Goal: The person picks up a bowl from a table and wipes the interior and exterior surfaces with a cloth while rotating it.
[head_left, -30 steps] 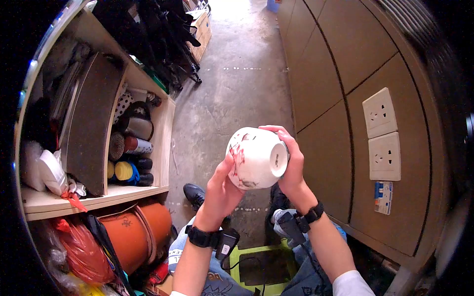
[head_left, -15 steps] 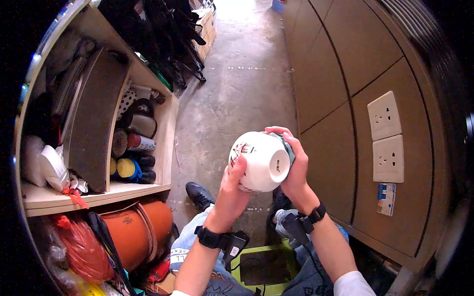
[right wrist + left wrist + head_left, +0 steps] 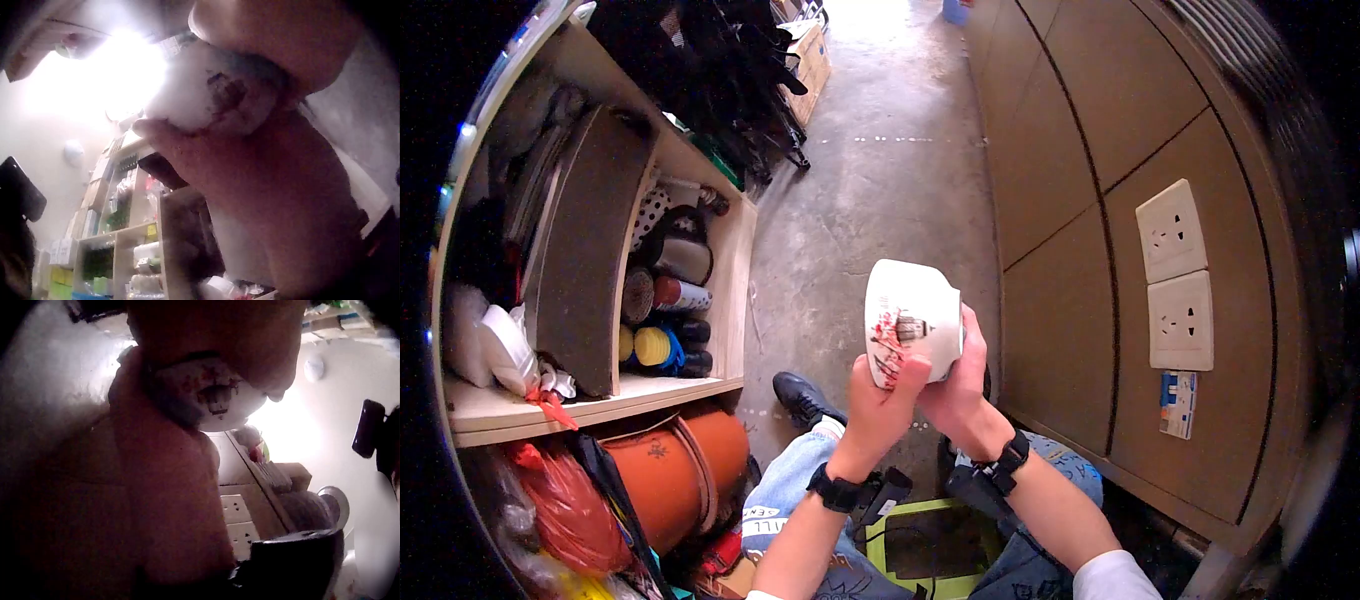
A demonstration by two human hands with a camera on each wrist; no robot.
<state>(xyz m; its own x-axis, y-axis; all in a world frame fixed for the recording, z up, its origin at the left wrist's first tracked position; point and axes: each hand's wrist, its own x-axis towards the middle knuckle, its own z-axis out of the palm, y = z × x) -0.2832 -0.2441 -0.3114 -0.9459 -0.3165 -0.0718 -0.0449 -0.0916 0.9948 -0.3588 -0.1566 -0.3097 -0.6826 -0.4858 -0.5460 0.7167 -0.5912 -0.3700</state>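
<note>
A white bowl (image 3: 915, 325) with red and black painted marks is tilted on its side in the head view, its foot turned to the right. The left hand (image 3: 880, 405) grips its lower left part, thumb lying on the painted wall. Against the bowl's lower right side, the right hand (image 3: 962, 385) holds it with curled fingers. Both wrist views show the painted bowl wall close up, the bowl (image 3: 215, 394) in the left one and the bowl (image 3: 212, 94) in the right one. The far side of the bowl and some fingers are hidden.
At left stands a wooden shelf (image 3: 600, 400) with bottles and bags, above an orange cylinder (image 3: 665, 480). A brown panelled cabinet (image 3: 1055, 310) with white sockets (image 3: 1180, 320) is at right. A green-framed stool (image 3: 880, 570) lies between the legs.
The bowl has turned so its foot faces right and its painted side shows more. The right hand has moved lower and left on it, and the grey-green cloth is no longer visible.
</note>
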